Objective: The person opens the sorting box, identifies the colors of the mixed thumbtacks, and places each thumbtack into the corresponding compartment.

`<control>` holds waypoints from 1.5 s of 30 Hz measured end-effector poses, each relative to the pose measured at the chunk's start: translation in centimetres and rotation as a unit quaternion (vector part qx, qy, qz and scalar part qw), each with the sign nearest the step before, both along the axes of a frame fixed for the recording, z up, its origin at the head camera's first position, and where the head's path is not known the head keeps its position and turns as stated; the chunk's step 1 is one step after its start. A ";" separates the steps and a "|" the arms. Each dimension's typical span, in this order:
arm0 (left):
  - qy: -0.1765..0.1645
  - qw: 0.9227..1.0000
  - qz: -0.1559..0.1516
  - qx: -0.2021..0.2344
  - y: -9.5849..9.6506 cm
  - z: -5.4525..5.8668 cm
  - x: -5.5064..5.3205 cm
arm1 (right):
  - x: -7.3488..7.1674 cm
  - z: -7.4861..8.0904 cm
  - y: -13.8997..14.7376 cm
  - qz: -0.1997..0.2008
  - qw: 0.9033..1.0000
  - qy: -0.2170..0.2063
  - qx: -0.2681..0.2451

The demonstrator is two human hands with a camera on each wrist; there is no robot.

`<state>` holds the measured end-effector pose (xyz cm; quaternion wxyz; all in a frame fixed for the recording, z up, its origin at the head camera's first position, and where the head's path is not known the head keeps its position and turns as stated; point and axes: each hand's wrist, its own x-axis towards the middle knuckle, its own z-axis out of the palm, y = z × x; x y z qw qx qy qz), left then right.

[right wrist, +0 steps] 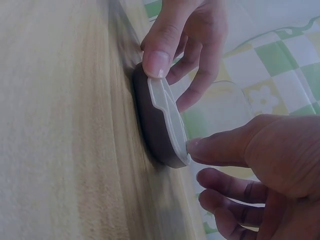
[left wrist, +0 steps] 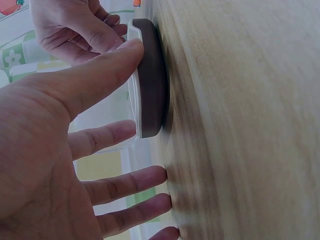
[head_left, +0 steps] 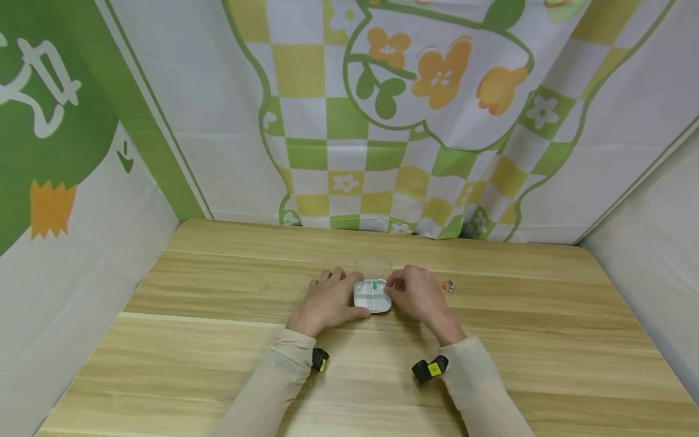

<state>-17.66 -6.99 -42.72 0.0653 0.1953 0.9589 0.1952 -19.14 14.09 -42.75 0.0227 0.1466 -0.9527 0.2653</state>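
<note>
A small pill box (head_left: 373, 304) with a white divided tray and dark base lies on the wooden table, its clear lid (head_left: 374, 264) swung back behind it. One green piece (head_left: 374, 286) sits in the back right compartment, beside the divider. My left hand (head_left: 329, 301) holds the box from the left, thumb on the front rim, index finger at the back corner, other fingers spread. At the box's right side is my right hand (head_left: 419, 294), fingers curled, thumb tip (right wrist: 196, 146) right at the rim. I cannot tell whether its fingertips pinch anything.
A few small orange and silvery pieces (head_left: 448, 286) lie right of my right hand. The wooden table (head_left: 218, 291) reaches back to a green, yellow and white patterned curtain (head_left: 349, 164). Black wrist straps (head_left: 430, 369) sit at both sleeves.
</note>
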 end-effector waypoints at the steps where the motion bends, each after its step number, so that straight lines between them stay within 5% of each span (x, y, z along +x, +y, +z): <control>1: 0.000 1.000 0.000 0.000 0.0 0.0 0.0 | 0.0 0.0 0.0 0.000 1.000 0.001 0.000; 23: 0.002 1.000 0.000 -0.003 0.0 -0.2 -0.1 | -0.1 -0.2 0.3 -0.001 1.000 0.004 -0.003; 45: 0.000 1.000 0.002 0.005 0.0 -0.1 0.0 | -0.4 0.4 1.6 -0.016 0.999 -0.040 0.014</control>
